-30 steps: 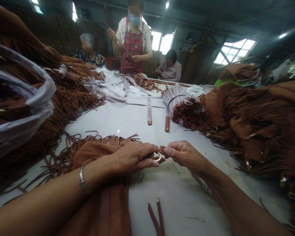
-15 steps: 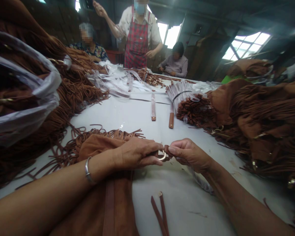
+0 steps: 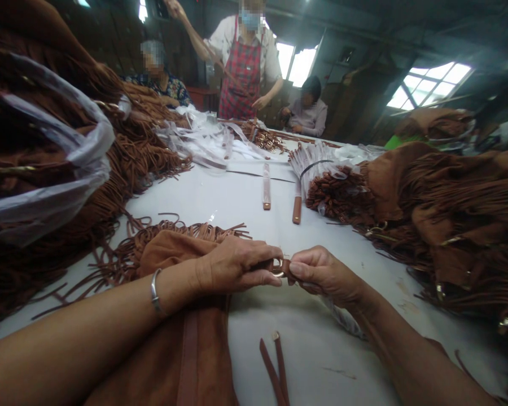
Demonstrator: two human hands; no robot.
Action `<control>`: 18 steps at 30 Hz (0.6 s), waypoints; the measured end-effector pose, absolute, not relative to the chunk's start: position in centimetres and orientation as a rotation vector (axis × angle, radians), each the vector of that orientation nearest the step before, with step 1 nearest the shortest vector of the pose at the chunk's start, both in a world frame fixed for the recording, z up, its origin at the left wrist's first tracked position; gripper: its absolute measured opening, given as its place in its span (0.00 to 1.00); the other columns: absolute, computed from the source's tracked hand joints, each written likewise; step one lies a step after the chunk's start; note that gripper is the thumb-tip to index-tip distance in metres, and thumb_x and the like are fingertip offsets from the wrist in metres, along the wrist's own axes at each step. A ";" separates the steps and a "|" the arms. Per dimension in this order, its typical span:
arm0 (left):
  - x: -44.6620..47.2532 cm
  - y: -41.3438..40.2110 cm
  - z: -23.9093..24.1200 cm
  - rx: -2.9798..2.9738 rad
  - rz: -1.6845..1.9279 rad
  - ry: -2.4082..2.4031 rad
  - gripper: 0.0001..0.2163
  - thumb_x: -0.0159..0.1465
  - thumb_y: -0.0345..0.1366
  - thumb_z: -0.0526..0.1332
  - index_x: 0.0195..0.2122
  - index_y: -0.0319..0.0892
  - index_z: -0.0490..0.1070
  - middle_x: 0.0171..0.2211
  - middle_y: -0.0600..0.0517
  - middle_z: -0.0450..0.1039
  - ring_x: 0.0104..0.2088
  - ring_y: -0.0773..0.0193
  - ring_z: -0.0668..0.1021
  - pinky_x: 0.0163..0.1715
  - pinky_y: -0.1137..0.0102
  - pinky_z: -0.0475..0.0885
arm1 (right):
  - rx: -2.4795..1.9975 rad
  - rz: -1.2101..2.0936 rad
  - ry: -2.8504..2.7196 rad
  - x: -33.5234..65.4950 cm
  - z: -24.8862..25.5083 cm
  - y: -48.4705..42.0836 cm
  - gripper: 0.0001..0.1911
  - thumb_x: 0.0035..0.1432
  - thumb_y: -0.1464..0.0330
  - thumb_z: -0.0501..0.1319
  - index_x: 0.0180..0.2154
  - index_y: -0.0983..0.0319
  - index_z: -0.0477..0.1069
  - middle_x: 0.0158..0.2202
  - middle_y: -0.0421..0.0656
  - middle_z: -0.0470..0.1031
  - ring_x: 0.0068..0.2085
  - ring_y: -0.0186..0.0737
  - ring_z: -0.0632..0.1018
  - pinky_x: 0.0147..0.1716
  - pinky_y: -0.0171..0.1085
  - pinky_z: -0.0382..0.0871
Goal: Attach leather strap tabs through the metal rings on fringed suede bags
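Note:
A brown suede bag (image 3: 207, 361) with fringe lies on the table under my left arm. My left hand (image 3: 237, 264) is closed on the bag's edge, beside a gold metal ring (image 3: 278, 267). My right hand (image 3: 322, 270) pinches the end of a brown leather strap (image 3: 286, 269), which is looped through the ring. Clear plastic wrapping (image 3: 342, 316) hangs from the strap beneath my right hand. Below the hands lies a pair of narrow brown leather strips (image 3: 275, 366), one with a small gold tip.
Fringed brown bags are heaped at left (image 3: 144, 146) and right (image 3: 461, 214). A bundle of plastic-wrapped straps (image 3: 325, 175) lies ahead, near two single straps (image 3: 266, 192). Three people work at the far side; one wears a checked apron (image 3: 241, 79).
My right hand has shifted slightly down, and the strap end now lies flatter against the ring. The person in the apron now has a long brown strap stretched from the raised hand.

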State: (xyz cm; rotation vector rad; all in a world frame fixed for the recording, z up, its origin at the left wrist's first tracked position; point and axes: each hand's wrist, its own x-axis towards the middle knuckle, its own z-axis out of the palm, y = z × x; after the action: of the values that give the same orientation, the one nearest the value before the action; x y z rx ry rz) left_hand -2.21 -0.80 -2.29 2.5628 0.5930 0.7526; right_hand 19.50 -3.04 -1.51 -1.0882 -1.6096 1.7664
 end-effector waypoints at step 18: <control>-2.0 -1.5 -1.2 2.900 0.565 0.471 0.16 0.65 0.49 0.52 0.32 0.39 0.63 0.28 0.52 0.68 0.27 0.66 0.71 0.26 0.71 0.61 | -0.965 2.135 -1.464 20.6 -2.4 -1.9 0.20 0.47 0.57 0.66 0.22 0.69 0.68 0.14 0.36 0.61 0.13 0.22 0.51 0.11 0.28 0.37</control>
State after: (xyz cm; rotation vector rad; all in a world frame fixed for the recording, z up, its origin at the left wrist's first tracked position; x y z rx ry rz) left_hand -1.98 -1.54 -1.16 2.9000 0.4710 0.5646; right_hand 20.58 -1.88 -2.44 -0.9652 -1.4641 2.1351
